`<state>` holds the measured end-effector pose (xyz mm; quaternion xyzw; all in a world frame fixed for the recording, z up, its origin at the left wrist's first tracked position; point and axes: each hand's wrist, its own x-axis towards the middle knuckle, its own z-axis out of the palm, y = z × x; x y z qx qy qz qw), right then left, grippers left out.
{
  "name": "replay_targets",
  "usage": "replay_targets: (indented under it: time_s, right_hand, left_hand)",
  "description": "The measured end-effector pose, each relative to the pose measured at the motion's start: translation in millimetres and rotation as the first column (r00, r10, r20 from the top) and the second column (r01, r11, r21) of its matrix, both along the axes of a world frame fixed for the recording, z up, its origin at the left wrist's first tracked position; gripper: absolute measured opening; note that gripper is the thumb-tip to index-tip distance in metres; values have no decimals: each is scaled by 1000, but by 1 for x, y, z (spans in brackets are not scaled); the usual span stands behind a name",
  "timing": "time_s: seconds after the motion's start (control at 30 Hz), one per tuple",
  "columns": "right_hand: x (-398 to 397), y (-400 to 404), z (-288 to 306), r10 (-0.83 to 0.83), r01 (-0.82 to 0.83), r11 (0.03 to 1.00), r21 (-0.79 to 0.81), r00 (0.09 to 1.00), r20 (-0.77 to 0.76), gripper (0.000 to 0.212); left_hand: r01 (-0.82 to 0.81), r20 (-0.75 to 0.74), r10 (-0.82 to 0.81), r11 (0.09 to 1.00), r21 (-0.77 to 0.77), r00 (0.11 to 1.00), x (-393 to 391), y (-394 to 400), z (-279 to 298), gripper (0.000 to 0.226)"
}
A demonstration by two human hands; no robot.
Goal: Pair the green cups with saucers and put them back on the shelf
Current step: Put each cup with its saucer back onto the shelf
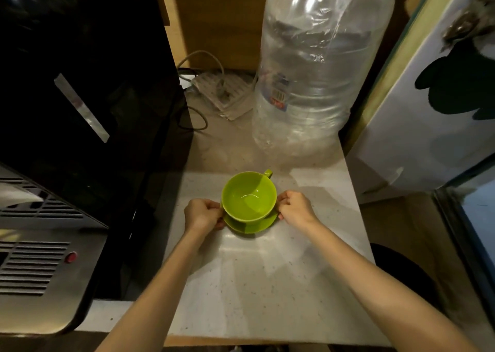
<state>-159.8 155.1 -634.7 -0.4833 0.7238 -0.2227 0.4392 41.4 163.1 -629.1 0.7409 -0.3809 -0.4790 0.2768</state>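
Note:
A green cup (248, 195) stands upright on a green saucer (253, 225) in the middle of the pale speckled counter (257, 284). The cup is empty and its handle points to the far right. My left hand (203, 213) pinches the saucer's left rim. My right hand (294, 207) pinches the saucer's right rim. Both sets of fingers are curled closed on the rim. Whether the saucer rests on the counter or is just above it, I cannot tell.
A black appliance (88, 105) with a silver vented unit (40, 266) fills the left side. A large clear plastic bottle (313, 70) stands behind the cup. A white power strip (222, 92) with cables lies at the back. A white fridge (434, 105) bounds the right.

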Motion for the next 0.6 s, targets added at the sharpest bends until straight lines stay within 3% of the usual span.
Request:
replay_targets:
  time_s: [0.17, 0.27, 0.37, 0.6]
  right_hand:
    - [-16, 1, 26, -18, 23, 997, -71, 998, 66, 12]
    - [-27, -2, 53, -47, 63, 988, -139, 992, 113, 22]
    - [-36, -5, 89, -46, 78, 972, -219, 988, 148, 22]
    - [-51, -10, 208, -20, 164, 924, -344, 923, 385, 18]
  left_hand:
    - [35, -83, -37, 999, -31, 996, -8, -8, 20, 9]
    - [29, -182, -43, 996, -80, 982, -19, -16, 51, 10]
    - [37, -225, -75, 985, -169, 972, -28, -23, 93, 14]
    - [49, -353, -192, 925, -376, 916, -39, -32, 210, 11]
